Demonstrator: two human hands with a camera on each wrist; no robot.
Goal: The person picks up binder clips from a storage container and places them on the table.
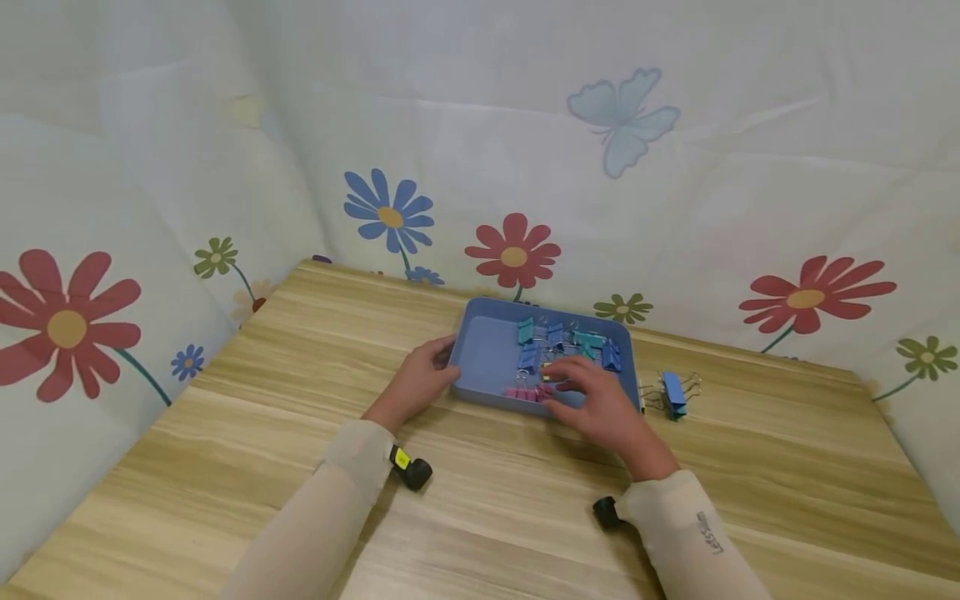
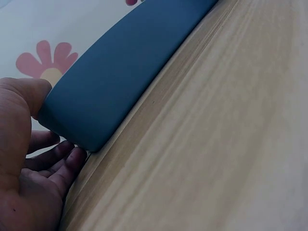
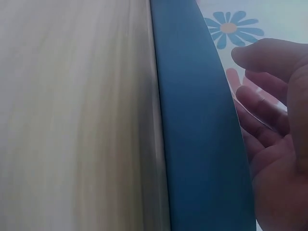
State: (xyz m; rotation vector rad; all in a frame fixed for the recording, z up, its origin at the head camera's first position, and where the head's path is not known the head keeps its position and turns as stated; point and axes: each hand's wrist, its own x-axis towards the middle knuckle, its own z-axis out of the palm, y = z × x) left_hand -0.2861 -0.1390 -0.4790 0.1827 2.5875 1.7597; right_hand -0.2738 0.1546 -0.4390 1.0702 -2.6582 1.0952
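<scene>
A blue tray [image 1: 489, 337] stands on the table with several binder clips inside. Teal binder clips [image 1: 588, 342] and blue binder clips [image 1: 529, 358] occupy its middle and right; pink binder clips [image 1: 522, 393] line the front side. My left hand [image 1: 422, 377] grips the tray's left front corner; in the left wrist view, its thumb [image 2: 33, 94] is at the rim and its fingers are by the lower corner. Over the tray's front right part is my right hand [image 1: 600, 406], fingers loosely bent, thumb and fingertips apart. A small yellow piece [image 1: 546, 372] shows beside its fingertips.
Right of the tray, a blue binder clip [image 1: 674, 393] lies on the wooden table [image 1: 480, 517] with a teal piece under it and more wire handles alongside. A flower-printed curtain [image 1: 465, 150] rises behind the table's back edge.
</scene>
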